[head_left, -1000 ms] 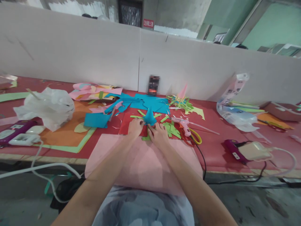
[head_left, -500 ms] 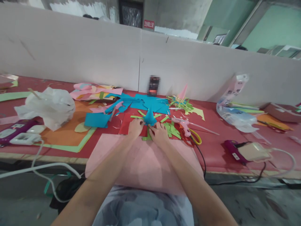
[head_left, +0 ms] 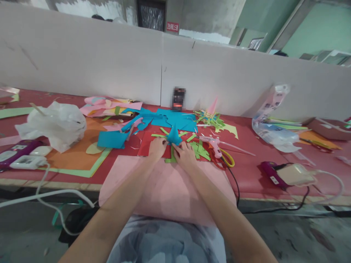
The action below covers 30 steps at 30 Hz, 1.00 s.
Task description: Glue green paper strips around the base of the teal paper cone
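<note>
A blue paper cone [head_left: 174, 134] stands point up over a red sheet [head_left: 145, 147], with green paper strips [head_left: 170, 159] around and under its base. At the cone's lower left edge, my left hand [head_left: 158, 147] is closed, its thumb and fingertips pinching the rim. My right hand [head_left: 185, 153] bears on the lower right edge, fingers bent together, thumb and forefinger against the base near a green strip. Exactly what lies between the right fingertips is partly hidden. More cut green strips [head_left: 201, 150] lie in a pile right of that hand.
A pink glue gun [head_left: 216, 149] and yellow-handled scissors [head_left: 229, 159] lie to the right. Blue paper scraps [head_left: 175, 118] and a pink cone with green strips [head_left: 211, 109] sit behind. A crumpled white bag [head_left: 59, 122] is left, a power strip [head_left: 274, 176] right. Pink paper [head_left: 164, 193] covers the front edge.
Both hands stay at the cone's base with almost no movement. The whole view has shifted very slightly.
</note>
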Tool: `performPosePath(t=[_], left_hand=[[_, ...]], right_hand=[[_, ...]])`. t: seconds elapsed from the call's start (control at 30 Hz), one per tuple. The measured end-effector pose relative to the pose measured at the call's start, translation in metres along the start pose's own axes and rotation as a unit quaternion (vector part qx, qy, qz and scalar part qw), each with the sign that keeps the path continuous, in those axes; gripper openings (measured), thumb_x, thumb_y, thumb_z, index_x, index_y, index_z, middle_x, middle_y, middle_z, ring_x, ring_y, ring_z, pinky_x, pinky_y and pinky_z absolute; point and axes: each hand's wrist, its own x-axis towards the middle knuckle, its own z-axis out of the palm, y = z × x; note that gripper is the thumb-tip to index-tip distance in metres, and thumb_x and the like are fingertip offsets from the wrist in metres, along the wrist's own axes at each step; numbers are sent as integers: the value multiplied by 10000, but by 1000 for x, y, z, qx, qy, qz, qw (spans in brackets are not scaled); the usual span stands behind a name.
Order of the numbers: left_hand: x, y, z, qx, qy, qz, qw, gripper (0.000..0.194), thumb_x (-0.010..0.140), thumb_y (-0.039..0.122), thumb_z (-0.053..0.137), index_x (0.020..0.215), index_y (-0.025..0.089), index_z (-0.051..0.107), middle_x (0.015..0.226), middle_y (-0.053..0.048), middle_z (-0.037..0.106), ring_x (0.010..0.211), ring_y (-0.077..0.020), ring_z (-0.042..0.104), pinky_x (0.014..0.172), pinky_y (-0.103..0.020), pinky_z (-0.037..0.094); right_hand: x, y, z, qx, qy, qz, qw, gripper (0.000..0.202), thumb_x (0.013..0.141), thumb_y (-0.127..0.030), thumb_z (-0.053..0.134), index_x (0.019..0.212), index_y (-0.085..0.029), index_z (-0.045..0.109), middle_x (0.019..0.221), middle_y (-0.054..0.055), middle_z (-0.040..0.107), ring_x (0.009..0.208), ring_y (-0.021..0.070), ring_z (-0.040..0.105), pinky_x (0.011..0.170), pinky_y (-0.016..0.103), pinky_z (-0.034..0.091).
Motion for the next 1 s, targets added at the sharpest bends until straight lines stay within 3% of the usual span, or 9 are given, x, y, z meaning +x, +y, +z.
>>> performPosePath(t=[0.23,0.4,0.57,0.63,0.7,0.83,1.0], left_hand=[[0,0,1,-1,2,0,1000,232,870,316,495,879,194,692,929,-81,678,844,-203,625,730,-280,446],[1,-1,2,-9,-1,-6,1000,235,870,311,495,887,192,696,950,-81,684,875,-209,628,751,-281,447],[8,-3,-2,-33,-23,-2,999,188,835,275,538,845,191,705,928,-75,701,866,-203,626,745,-267,439],[13,2,-11,-52,-8,-3,999,193,837,280,538,823,183,704,891,-76,704,829,-195,625,725,-260,437],[18,12,-24,-64,54,-8,996,249,869,306,494,836,168,698,877,-83,695,795,-188,619,696,-259,432],[29,43,-52,-83,154,84,981,290,891,365,476,949,178,690,957,-73,670,804,-159,598,716,-243,428],[38,66,-59,-1,128,119,985,235,847,366,556,873,177,693,931,-77,666,845,-186,592,722,-262,418]], right_hand=[[0,1,3,-2,13,4,1000,328,910,-320,442,1163,-238,635,987,97,548,891,221,434,765,350,339],[0,-1,2,-1,-10,17,1000,331,919,-337,425,1162,-255,634,1005,91,554,908,222,445,777,349,337],[1,5,4,60,-7,54,997,372,925,-367,400,1228,-266,590,1012,85,580,912,225,483,791,352,369],[2,9,2,119,20,77,990,386,934,-350,367,1242,-250,578,939,78,595,878,211,508,786,339,393],[3,13,-4,180,71,105,976,389,939,-331,341,1212,-224,596,864,68,598,830,194,529,782,326,416],[1,22,-21,248,199,180,931,353,924,-332,364,1071,-187,650,886,74,624,856,185,557,832,329,434],[-1,29,-30,270,269,234,894,316,913,-332,374,991,-188,643,991,84,637,972,194,556,905,359,420]])
